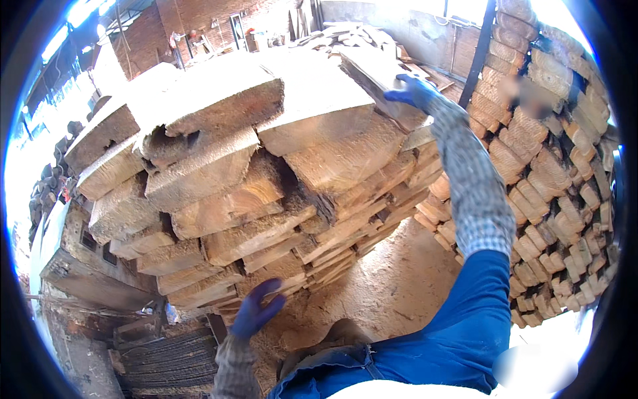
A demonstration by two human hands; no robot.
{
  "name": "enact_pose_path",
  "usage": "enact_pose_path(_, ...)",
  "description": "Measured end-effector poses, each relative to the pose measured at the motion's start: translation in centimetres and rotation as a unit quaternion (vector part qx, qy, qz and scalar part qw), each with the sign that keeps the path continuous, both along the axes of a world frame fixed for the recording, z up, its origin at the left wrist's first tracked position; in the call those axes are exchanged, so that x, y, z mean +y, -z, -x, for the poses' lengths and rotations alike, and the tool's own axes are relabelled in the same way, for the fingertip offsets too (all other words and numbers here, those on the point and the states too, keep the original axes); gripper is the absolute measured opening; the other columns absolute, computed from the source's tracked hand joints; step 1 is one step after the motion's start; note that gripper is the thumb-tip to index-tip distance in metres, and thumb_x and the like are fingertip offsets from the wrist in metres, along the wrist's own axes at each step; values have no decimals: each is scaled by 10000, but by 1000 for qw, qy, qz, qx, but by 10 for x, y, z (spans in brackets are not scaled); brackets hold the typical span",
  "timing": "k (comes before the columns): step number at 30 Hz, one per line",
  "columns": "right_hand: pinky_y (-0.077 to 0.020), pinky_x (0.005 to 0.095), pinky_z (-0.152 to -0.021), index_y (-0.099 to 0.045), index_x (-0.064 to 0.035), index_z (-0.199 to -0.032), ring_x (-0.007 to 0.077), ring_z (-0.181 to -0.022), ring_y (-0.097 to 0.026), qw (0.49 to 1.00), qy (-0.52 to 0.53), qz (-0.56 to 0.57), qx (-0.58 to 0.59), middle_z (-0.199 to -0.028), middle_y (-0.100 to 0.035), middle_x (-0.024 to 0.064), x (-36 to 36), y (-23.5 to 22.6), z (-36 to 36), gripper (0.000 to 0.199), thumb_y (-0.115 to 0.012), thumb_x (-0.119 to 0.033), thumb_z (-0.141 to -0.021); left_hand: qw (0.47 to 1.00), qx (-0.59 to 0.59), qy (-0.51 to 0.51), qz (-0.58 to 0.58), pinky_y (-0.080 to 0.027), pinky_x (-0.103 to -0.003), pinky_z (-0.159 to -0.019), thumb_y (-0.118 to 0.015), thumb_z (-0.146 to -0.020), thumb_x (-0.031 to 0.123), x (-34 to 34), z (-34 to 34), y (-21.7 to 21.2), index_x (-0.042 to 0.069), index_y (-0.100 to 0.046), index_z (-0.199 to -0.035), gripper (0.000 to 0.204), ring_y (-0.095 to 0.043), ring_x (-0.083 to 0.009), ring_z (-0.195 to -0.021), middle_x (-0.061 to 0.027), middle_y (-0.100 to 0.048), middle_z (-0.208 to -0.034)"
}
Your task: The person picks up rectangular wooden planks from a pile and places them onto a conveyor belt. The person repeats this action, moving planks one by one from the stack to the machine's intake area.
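A tall stack of thick rough-sawn planks (339, 156) fills the middle, its cut ends facing me. My right hand (417, 93), in a blue glove, reaches out to the stack's top right. Its fingers are spread at the edge of a tilted plank (380, 83); whether they press on it is unclear. Low in front of the stack, my left hand (256, 311) wears a purple-blue glove. It holds nothing, with thumb and fingers apart, close to the lower plank ends. Grey checked sleeves cover both forearms.
Another high stack of cut timber (531, 166) rises at the right beside a dark post (480, 56). Sawdust covers the floor (399, 279) between the stacks. Dark ridged pieces (169, 356) lie lower left, near a worn block (100, 256). Loose wood (352, 34) is piled at the back.
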State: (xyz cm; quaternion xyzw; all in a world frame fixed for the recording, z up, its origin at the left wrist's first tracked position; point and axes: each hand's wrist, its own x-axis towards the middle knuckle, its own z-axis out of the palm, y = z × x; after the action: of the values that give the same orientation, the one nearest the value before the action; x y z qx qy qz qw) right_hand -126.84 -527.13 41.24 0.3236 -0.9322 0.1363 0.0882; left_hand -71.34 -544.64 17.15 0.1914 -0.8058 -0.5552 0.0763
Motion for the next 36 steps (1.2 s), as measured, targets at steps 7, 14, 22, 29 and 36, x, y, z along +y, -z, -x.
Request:
enact_pose_path(7, -391, 461, -1154, -559, -29, -1400, 355, -1375, -489, 976, -132, 134, 111, -1446, -540, 198, 194, 36, -159, 848, -826, -529, -770, 859, -13, 285, -424, -439, -434, -1138, -375, -1070, 562, 96, 193, -3, 44, -346, -1548, 705, -552, -327, -1313, -191, -475, -1513)
enact_pose_path(14, -357, 578, -1133, -423, -36, -1499, 479, -1420, -353, 984, -79, 134, 90, -1571, -307, 281, 274, 201, -358, 1008, -829, -479, -690, 572, 47, 293, -765, -499, -515, -1034, -395, -1021, 656, 178, 327, 0, 68, -436, -1491, 754, -625, -319, -1202, -144, -555, -1443)
enact_pose_path(22, -368, 713, -1035, -402, -138, -1511, 557, -1345, -376, 994, -78, 28, 66, -1507, -317, 334, 334, 339, -474, 1014, -806, -550, -678, 703, 60, 183, -685, -516, -472, -999, -442, -1039, 555, 189, 166, 116, 42, -476, -1443, 654, -632, -290, -1174, -140, -590, -1380)
enact_pose_path(29, -346, 734, -1042, -496, -197, -1463, 543, -1376, -337, 919, -392, 8, 38, -1542, -323, 268, 176, 336, -481, 961, -847, -573, -652, 730, 187, -59, -655, -529, -443, -966, -478, -1044, 501, 44, -86, 128, 28, -512, -1401, 594, -637, -271, -1151, -139, -619, -1324)
enact_pose_path(36, -286, 706, -1109, -534, -143, -1458, 553, -1381, -342, 732, -678, 41, -44, -1568, -342, 259, -66, 333, -563, 973, -885, -473, -613, 623, 452, -278, -575, -542, -415, -934, -514, -1048, 447, -80, -320, 124, 15, -548, -1360, 534, -642, -252, -1129, -138, -648, -1269)
